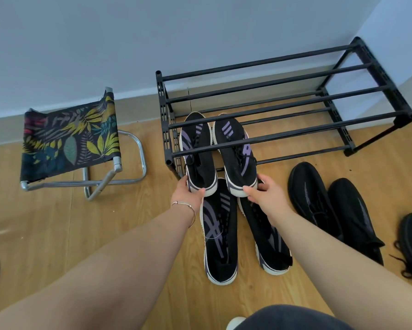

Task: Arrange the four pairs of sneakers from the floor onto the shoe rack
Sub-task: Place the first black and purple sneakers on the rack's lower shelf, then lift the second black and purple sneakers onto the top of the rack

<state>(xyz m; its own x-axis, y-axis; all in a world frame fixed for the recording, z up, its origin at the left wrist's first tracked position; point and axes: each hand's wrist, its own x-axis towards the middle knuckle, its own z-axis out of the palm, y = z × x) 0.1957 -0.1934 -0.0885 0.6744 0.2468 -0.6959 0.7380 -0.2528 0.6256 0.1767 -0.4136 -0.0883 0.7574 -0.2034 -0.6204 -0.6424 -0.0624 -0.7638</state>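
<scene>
Carefully, left hand (187, 191) and right hand (263, 190) are each gripping a black-and-purple knit sneaker's (199, 153) heel, and should be sliding both level onto the black tubular shoe rack's (283, 139) lower bars.

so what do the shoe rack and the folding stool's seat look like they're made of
The shoe rack looks like matte black metal tubing joined by plastic-looking slotted side pieces; the thin round bars and dull sheen suggest this, though it could be all plastic. The folding stool's seat looks like woven fabric with a printed leaf pattern, fraying at the top edge, slung on a shiny chrome-like tube frame.
</scene>
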